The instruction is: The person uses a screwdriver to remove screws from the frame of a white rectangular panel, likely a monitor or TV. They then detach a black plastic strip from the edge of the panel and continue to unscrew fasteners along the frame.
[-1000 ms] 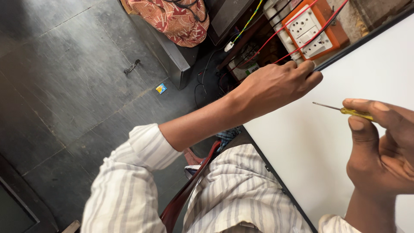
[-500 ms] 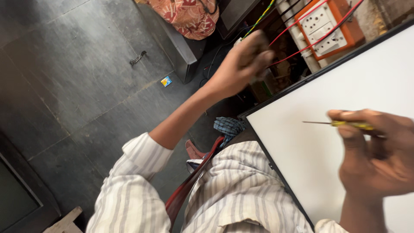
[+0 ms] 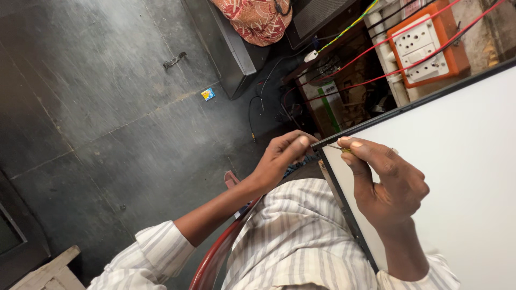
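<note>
Head camera, looking down: a person in a striped shirt (image 3: 301,241) works at the corner of a large white panel (image 3: 457,177) framed by a thin black edge (image 3: 344,198). The right hand (image 3: 389,185) rises from the lower right, wrist bent, thumb and forefinger pinched together on a small yellow-handled screwdriver (image 3: 344,150) right at the panel's upper-left corner; that grip is clamped on the tool. The left hand (image 3: 282,158) reaches in from the lower left with the forearm stretched out of a rolled sleeve, fingers curled and thumb pressed toward them just beside the same corner. Whether this grip holds something small cannot be made out.

Most of the screwdriver is buried in the right fingers; only a sliver of handle and a thin bit of shaft show, and its tip is too small to place. The panel runs out of frame to the right and bottom. A red curved chair back (image 3: 220,252) is partly covered by the shirt.

Beyond the panel's top edge sit an orange socket box (image 3: 430,45) and red wires (image 3: 376,59), close to the frame. To the left lies dark stone floor (image 3: 107,107), with a patterned cloth bag (image 3: 255,19) at the top, well apart from both hands.
</note>
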Motion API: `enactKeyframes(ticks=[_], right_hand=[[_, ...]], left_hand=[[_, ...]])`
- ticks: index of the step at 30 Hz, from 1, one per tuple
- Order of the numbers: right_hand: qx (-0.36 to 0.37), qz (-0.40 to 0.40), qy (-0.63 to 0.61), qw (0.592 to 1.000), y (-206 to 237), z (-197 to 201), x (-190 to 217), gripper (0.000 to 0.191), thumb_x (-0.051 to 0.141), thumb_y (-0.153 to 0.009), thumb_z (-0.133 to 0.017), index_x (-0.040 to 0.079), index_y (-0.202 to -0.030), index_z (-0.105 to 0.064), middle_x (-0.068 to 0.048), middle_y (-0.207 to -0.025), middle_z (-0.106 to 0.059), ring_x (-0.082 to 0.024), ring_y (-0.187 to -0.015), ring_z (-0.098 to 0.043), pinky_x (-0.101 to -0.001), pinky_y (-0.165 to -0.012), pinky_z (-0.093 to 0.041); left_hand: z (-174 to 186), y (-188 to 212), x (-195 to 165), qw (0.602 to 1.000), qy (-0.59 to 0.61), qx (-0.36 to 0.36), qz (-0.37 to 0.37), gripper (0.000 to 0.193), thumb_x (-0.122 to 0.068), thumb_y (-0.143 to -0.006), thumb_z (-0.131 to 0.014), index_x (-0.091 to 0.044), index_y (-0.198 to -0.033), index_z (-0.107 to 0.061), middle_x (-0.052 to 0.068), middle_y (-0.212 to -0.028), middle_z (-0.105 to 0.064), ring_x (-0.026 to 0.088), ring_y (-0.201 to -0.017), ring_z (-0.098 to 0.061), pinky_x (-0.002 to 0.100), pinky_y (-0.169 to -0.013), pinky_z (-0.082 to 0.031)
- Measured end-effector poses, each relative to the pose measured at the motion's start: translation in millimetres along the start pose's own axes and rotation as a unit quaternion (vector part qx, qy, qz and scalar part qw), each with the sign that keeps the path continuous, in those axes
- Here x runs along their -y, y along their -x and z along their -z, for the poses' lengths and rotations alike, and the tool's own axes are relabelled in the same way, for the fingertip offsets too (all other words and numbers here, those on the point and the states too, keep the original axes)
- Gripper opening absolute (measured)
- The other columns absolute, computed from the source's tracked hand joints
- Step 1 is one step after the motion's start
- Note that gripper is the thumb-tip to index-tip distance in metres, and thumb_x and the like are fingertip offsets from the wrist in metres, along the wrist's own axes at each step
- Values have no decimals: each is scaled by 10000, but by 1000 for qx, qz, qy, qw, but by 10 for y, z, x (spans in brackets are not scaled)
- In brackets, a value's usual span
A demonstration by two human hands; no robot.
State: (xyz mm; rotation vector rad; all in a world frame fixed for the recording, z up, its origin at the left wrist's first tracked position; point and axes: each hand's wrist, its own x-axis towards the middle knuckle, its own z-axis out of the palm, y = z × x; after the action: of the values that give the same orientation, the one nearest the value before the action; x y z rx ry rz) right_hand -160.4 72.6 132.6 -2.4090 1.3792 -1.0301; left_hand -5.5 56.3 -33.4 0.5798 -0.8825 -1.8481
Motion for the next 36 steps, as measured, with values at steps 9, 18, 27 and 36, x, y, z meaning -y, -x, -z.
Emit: enactKeyframes(ticks=[9,18,27,36], right_hand=[[8,4,-6,1000,35,-68,-99,295,-37,-1013,-752,62,-1253,-614,-148,-1151,-752,-246,-1052,-772,-299,-862,-672],[9,32,50,998,19,-101,-112,303,28,-977,-805,76,-1229,-645,-121,-1093,-769,-229,-1022,-782,-269,-772,-653],[33,72,104,991,-98,-79,41,328,118,-889,-862,78,-1176,-709,-120,-1034,-765,-218,-908,-768,-293,-703,-606],[44,82,113,989,-18,-114,94,366,-24,-959,-780,80,-1290,-667,-85,-1139,-773,-216,-983,-783,-289,-743,-604]], left_hand=[[-165,-3,-137,1000,-7,6,-21,290,-222,-1052,-675,29,-1195,-653,49,-1076,-687,77,-1012,-625,240,-876,-536],[-149,-12,-112,1000,-4,7,-17,284,-221,-1063,-648,31,-1192,-664,55,-1066,-701,74,-1002,-649,235,-883,-557],[-155,-28,-73,1000,12,-3,-5,224,-177,-1054,-641,19,-1162,-656,42,-1066,-690,71,-989,-646,246,-883,-573],[-150,-20,-81,1000,14,2,-7,230,-181,-1061,-624,22,-1163,-659,51,-1052,-709,82,-994,-664,252,-911,-576]])
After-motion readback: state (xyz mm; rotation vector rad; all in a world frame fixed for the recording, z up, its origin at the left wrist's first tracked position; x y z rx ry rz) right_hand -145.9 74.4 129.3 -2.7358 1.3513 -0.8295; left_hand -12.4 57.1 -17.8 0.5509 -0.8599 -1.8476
